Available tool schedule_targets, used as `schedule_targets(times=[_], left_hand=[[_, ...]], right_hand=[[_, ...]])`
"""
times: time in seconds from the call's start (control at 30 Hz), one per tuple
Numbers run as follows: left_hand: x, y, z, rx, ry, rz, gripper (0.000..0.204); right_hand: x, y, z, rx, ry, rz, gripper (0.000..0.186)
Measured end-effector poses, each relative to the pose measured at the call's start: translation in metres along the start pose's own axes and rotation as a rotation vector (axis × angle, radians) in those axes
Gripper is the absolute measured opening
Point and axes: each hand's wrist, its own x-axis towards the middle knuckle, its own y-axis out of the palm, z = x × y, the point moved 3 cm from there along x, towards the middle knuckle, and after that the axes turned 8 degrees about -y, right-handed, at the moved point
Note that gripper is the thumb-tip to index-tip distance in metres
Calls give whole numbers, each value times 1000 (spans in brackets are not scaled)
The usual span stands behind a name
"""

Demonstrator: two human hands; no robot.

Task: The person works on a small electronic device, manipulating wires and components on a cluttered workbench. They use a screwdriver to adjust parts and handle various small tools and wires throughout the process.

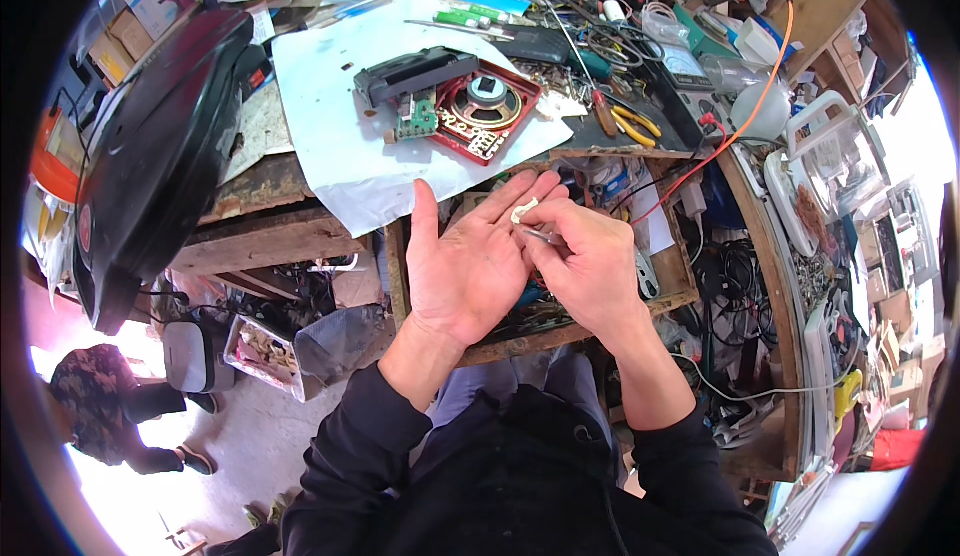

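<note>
My left hand (455, 276) is palm up above the open drawer, thumb apart and fingers stretched out flat. Over its fingers, my right hand (590, 266) is closed in a pinch on a slim metal tool (543, 237), whose exact kind is hard to make out. A small cream-coloured piece (522, 211) sits at the right fingertips, against the left fingers; which hand bears it I cannot tell. Beyond both hands, an opened red device housing with a round speaker (487, 106) lies on a white sheet (330, 161). A green circuit board (417, 116) and a dark casing part (415, 74) lie against it.
Yellow-handled pliers (635, 126) and a screwdriver (603, 114) lie right of the sheet among loose parts. A meter (684, 64) stands behind them. The open wooden drawer (480, 348) holds clutter. A large black casing (160, 156) rises at left. Another person (110, 396) is at lower left.
</note>
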Motion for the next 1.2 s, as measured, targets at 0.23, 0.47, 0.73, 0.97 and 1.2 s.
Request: schedule_targets(times=[0.23, 0.47, 0.73, 0.97, 1.2], left_hand=[[-4, 1, -3, 7, -7, 19, 117], [-3, 1, -2, 25, -14, 7, 119], [-1, -4, -1, 109, -6, -36, 121], [-2, -6, 0, 159, -43, -112, 117], [-3, -7, 1, 167, -71, -107, 113]], right_hand=[[7, -5, 19, -6, 50, 71, 21], [-3, -5, 17, 1, -59, 119, 20], [-4, 13, 16, -218, -250, 136, 15], [1, 13, 19, -277, -305, 274, 11], [1, 11, 5, -57, -21, 338, 17]])
